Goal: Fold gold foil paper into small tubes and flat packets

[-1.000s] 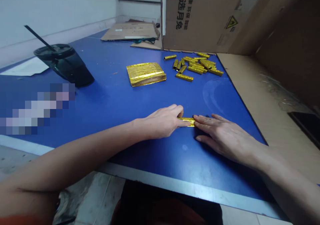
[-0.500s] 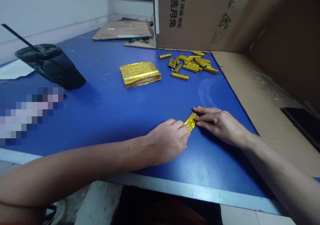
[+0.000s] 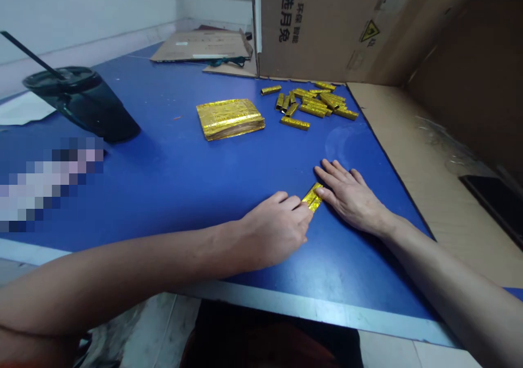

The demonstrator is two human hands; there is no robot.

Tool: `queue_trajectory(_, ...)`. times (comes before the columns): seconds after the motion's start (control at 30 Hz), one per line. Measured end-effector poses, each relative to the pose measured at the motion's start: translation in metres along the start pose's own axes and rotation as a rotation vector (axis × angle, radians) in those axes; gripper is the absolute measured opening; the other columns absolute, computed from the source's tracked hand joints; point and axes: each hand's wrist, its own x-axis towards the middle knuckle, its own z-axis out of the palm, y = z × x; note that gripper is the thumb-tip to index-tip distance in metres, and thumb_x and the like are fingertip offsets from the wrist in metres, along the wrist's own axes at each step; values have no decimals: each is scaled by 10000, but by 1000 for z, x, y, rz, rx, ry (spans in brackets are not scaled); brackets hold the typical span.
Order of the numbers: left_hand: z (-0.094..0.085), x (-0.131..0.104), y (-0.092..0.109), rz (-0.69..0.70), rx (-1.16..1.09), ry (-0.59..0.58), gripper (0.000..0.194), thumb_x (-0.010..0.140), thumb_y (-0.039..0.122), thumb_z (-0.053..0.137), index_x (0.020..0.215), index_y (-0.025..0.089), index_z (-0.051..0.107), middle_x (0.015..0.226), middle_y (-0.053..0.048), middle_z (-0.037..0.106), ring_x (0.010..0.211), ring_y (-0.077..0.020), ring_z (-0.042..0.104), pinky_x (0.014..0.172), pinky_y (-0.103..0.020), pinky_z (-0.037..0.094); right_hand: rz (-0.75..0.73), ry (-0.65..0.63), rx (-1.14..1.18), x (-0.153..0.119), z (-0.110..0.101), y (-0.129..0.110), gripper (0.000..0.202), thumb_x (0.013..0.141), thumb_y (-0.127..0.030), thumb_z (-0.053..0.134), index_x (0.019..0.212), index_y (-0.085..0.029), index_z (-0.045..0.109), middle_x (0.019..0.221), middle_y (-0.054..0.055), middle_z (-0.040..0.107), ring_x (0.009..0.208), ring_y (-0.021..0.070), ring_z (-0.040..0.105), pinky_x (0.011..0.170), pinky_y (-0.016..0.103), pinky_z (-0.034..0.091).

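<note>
A folded strip of gold foil paper [image 3: 312,198] lies slantwise on the blue table between my hands. My left hand [image 3: 275,227] is closed on its near end, its curled fingers hiding that end. My right hand [image 3: 349,196] lies palm down with fingers spread, and its thumb touches the strip's right edge. Beyond my hands sits a thick stack of flat gold foil paper [image 3: 231,118]. To the right of the stack, several small folded gold foil pieces [image 3: 314,106] lie in a loose heap.
At the left stands a dark tumbler [image 3: 93,103] with a straw, close to a blurred-out patch. Large cardboard panels [image 3: 322,30] rise behind the heap, and a cardboard sheet [image 3: 408,155] runs along the right. A flat cardboard piece [image 3: 200,46] rests at the back.
My right hand has opened from a grip at the strip's upper end to a flat, spread pose with the thumb on the strip. My left hand has stayed in place.
</note>
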Motion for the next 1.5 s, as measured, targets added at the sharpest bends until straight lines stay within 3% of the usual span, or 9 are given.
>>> queue_trajectory(0.17,2,-1,2,-22,-36,17,291,835,278,469,1025,75,557,1075,-116,573,972,-226,495,798,-333,361,32,2,10,3,4,4,491,888,-446,244,1317,-232,351,1419,89,268,1302,266,179,990,560,203)
queue_trajectory(0.47,1,-7,1,13,-102,17,446,824,332,470,1154,31,487,1210,-157,513,1163,-243,418,963,-335,298,50,-14,72,5,1,4,496,870,-455,298,1310,-234,364,1415,97,274,1300,277,183,984,581,190)
queue_trajectory(0.7,-3,-13,3,62,-52,46,452,802,383,502,1086,33,540,1110,-192,571,1032,-257,520,893,-373,360,34,12,75,5,2,4,486,865,-445,318,1297,-231,381,1403,105,298,1292,280,209,976,590,205)
queue_trajectory(0.93,-6,-4,4,15,-99,5,424,777,418,536,990,53,571,910,-141,610,870,-235,540,756,-338,416,45,96,40,1,1,1,501,862,-437,339,1299,-195,373,1380,124,344,1285,256,246,984,539,243)
queue_trajectory(1.03,-5,-3,3,25,-104,18,424,773,437,534,965,62,580,907,-137,603,863,-233,531,745,-344,411,-40,140,19,-2,-2,-9,604,829,-489,385,1339,-176,301,1425,130,239,1313,258,150,1002,533,204)
queue_trajectory(1.13,-4,-4,2,28,-106,17,469,759,459,546,994,54,571,933,-143,596,886,-237,519,745,-342,409,-111,27,24,-4,-1,-18,650,830,-521,348,1374,-192,217,1445,123,171,1318,264,105,1009,533,180)
queue_trajectory(1.23,-5,-4,1,14,-122,4,480,752,464,552,1003,55,570,929,-135,597,892,-238,513,745,-339,407,-38,-21,10,-2,3,-19,679,824,-556,314,1381,-188,196,1441,133,172,1316,274,96,1011,543,162)
queue_trajectory(1.5,-8,-4,2,8,-136,-30,376,773,438,532,912,96,600,945,-120,595,889,-233,507,748,-338,394,160,5,14,9,3,-1,666,827,-585,249,1365,-192,252,1428,145,219,1306,298,139,989,570,183)
